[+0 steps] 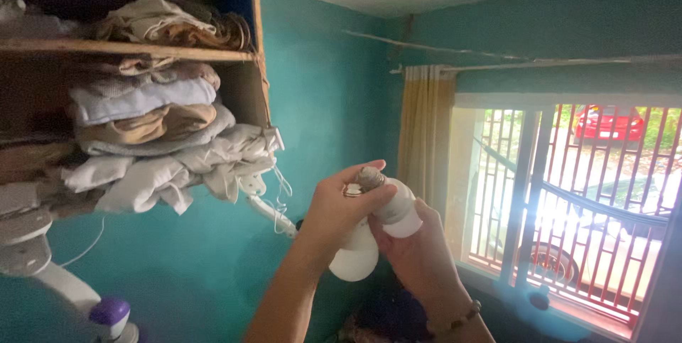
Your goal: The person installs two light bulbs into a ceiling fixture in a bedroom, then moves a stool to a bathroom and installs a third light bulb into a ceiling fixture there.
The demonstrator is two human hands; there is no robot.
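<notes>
Both my hands are raised in front of a teal wall. My left hand (pixel 339 207) is wrapped around a white light bulb (pixel 353 261) whose round dome hangs below the fist. My right hand (pixel 419 254), with a beaded bracelet on its wrist, cradles a second white bulb (pixel 399 211) from below. That bulb's metal screw base (pixel 369 177) points up and left, and my left fingertips rest against it. The two bulbs touch each other between my hands.
A wooden shelf (pixel 128 49) stacked with folded clothes (pixel 153 137) is at upper left, with a white cord (pixel 273 214) dangling from it. A barred window (pixel 568 201) with a yellow curtain (pixel 424 137) is at right. A white and purple stand (pixel 106 311) is at lower left.
</notes>
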